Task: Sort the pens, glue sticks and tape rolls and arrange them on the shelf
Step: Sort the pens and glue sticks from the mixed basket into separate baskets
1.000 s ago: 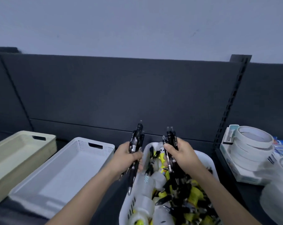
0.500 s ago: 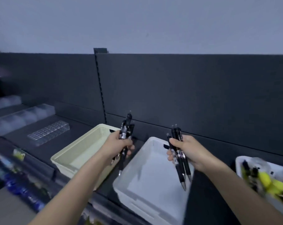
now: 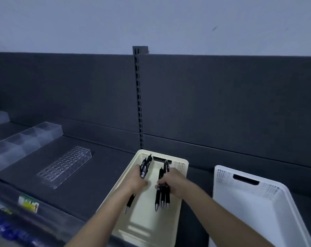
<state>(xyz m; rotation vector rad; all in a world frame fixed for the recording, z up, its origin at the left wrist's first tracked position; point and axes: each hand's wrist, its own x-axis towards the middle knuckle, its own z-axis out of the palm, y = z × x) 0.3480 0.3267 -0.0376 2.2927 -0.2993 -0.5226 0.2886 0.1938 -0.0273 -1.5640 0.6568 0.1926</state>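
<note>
Black pens gripped, left hand, right hand, basket

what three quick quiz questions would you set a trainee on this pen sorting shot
1. True or false: the left hand and right hand each grip black plastic pens over the cream perforated plastic basket.
2. What sits on the dark shelf left of that basket? A: clear acrylic block with round holes. B: tape roll. C: glue stick.
3. Fill in: the white perforated plastic basket stands to the cream one's ____.
Key: 1 true; 2 A; 3 right.
</note>
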